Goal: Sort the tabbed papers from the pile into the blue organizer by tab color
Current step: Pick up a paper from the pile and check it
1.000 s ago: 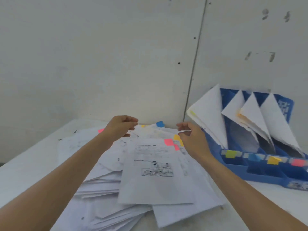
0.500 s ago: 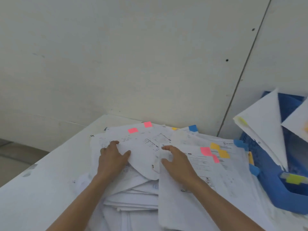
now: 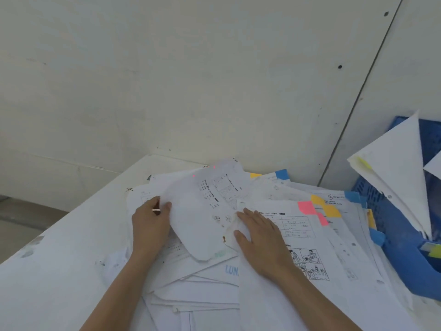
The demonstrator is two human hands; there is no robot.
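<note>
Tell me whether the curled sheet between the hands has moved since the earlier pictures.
Yes. The curled sheet has lifted toward the wall: its far edge now overlaps the pink tabs, which showed fully before.

A pile of papers lay on a table, with an organizer beside it.
The far edge of the pile was close to the wall. The organizer stood just to the right of the pile, touching it, and standing papers sat inside it. A bent sheet lay on top of the pile, toward its far side. The left hand held that sheet's left edge. The right hand lay flat on top of the pile, right of the bent sheet. Tabs stuck out on the pile's far right part.
</note>
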